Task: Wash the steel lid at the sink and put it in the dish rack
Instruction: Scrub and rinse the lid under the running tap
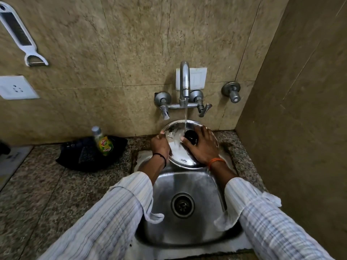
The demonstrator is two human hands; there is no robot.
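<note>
The round steel lid (178,149) with a black knob (191,136) is held tilted over the back of the steel sink (187,184). Water runs from the tap (184,81) onto the lid beside the knob. My left hand (160,145) grips the lid's left rim. My right hand (203,147) lies over the lid's right side, fingers by the knob. No dish rack is in view.
A green dish-soap bottle (103,143) stands on a black cloth (90,154) on the granite counter (47,184) left of the sink. A white peeler-grater (18,32) hangs on the tiled wall. A side wall (300,128) closes off the right.
</note>
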